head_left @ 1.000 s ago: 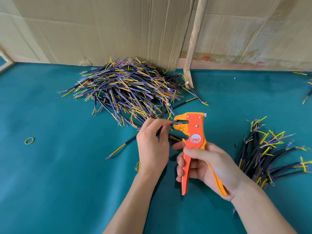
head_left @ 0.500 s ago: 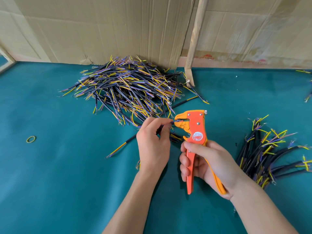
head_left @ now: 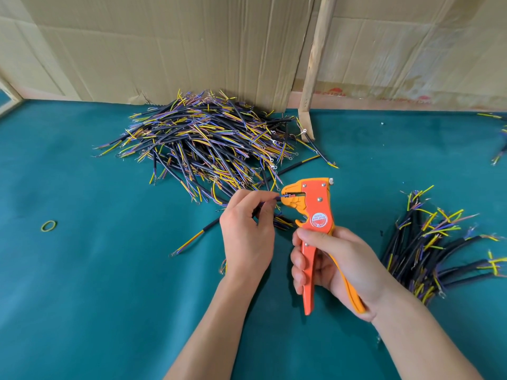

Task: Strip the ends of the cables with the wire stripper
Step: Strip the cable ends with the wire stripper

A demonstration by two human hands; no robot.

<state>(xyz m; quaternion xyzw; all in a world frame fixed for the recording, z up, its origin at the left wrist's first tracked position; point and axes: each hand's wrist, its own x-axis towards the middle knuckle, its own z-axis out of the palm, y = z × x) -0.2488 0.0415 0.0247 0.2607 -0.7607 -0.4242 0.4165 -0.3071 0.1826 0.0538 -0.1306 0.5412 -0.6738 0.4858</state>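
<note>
My left hand [head_left: 247,229] pinches one cable [head_left: 212,224] near its end and feeds a thin blue wire into the mouth of the wire stripper [head_left: 310,212], so the tip sits between the blades. My right hand [head_left: 332,267] is curled around both orange handles, ready to squeeze, I think. Behind lies the big pile of cables [head_left: 208,144] on the green table [head_left: 82,297]; at the right a smaller bundle [head_left: 428,242] lies apart, probably the finished ones.
</note>
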